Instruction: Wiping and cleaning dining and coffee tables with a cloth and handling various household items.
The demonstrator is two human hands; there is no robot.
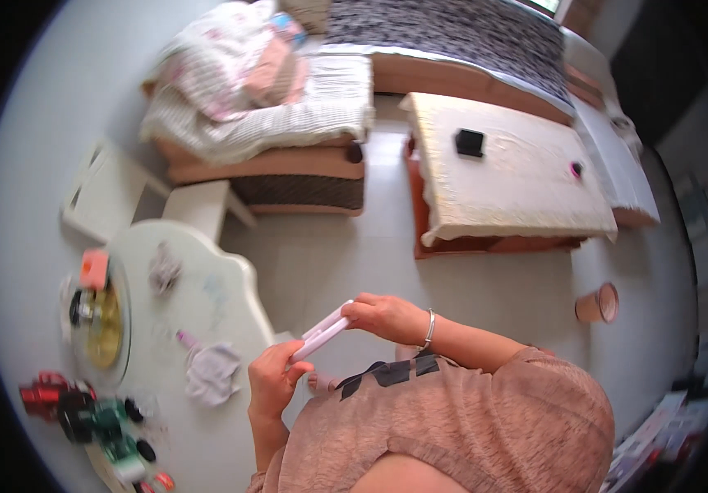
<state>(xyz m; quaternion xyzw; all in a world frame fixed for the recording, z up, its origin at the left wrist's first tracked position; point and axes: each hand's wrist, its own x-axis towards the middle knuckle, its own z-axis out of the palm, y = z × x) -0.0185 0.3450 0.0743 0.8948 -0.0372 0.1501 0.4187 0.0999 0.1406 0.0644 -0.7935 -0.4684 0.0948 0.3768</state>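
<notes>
Both hands hold a slim, pale pink object (321, 333) in front of my body. It looks like two narrow bars lying side by side, and its exact kind cannot be made out. My left hand (274, 382) is closed round the lower left end. At the upper right end, the fingers of my right hand (388, 318) pinch it, and a bracelet (429, 329) circles that wrist. Nearest to my left hand, on the pale table (239, 308), lies a crumpled whitish cloth (212, 374) with a small pink item (185, 338) at its edge.
On the table's left side are a grey crumpled bundle (165, 269), a round yellow tray (106, 333) and green toys (115, 431). Farther off stand a sofa seat (263, 177) and a cloth-covered coffee table (518, 193). A pinkish bin (596, 306) is at the right.
</notes>
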